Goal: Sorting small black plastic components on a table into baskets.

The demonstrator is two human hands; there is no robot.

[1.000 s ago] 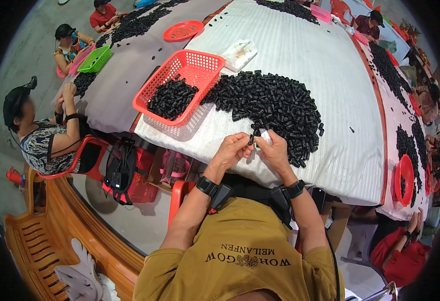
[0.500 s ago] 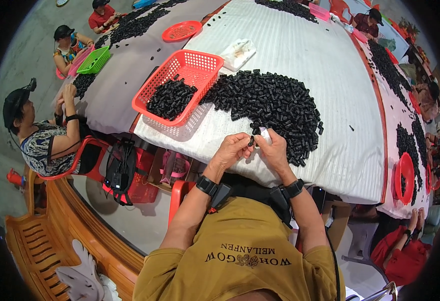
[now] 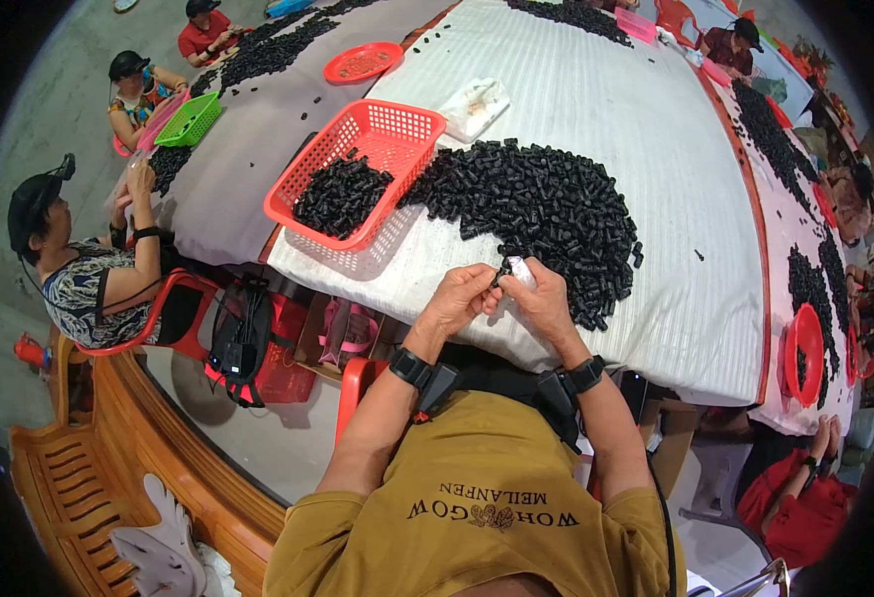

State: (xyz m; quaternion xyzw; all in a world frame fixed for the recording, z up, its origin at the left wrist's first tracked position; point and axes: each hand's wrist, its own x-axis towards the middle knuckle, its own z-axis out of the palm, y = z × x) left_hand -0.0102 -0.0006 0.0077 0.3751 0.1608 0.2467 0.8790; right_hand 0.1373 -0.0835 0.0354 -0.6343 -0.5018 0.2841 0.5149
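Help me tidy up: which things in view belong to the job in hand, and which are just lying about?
Job, apparently:
- black piece, at left hand
- whitish item, in right hand
- black pile
- red basket

Lying about:
- backpack
- bench

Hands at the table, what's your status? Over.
Left hand pinching small black piece. Right hand gripping small whitish object, material unclear. Heaped black cylindrical pieces just beyond. No obstruction seen.

Brightly lit, edges bent, corners black
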